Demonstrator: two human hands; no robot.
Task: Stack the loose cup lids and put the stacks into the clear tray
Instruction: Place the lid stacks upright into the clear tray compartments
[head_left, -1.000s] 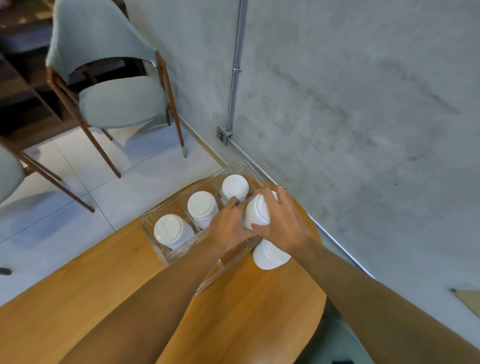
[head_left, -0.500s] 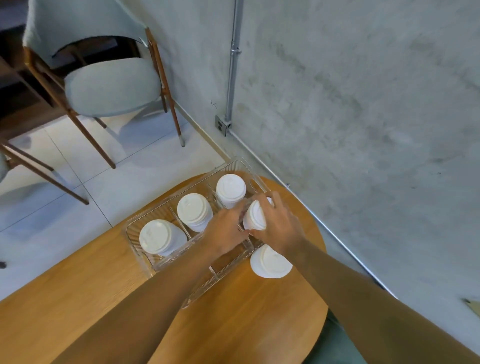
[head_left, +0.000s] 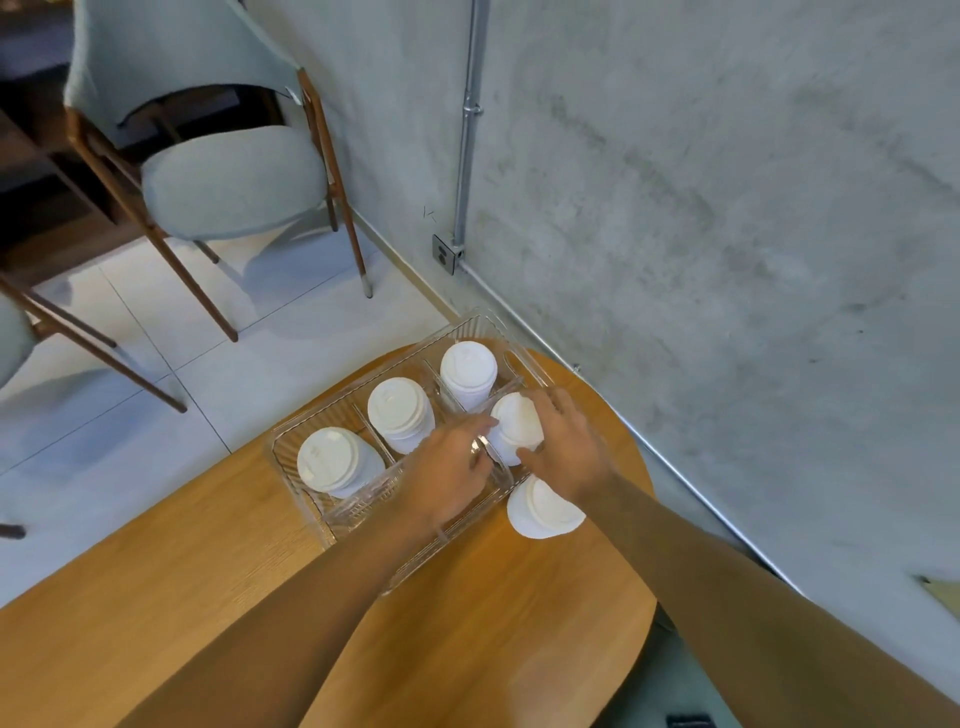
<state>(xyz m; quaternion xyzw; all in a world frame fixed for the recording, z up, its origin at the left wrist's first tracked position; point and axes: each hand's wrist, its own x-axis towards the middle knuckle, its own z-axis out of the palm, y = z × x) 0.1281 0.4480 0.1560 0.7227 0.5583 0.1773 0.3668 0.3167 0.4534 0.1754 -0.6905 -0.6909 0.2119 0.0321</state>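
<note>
1. Gripping a lid stack (head_left: 517, 423): left hand (head_left: 447, 478) fingers curled on one side, right hand (head_left: 569, 447) fingers wrapped round the other.
2. It stands inside the clear tray (head_left: 284, 457), under my fingertips.

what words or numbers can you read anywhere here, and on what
No text can be read.
lids: faint raised marks on top, too blurred to read.
wall: small dark scribble left of the pipe, not legible as a letter.
</note>
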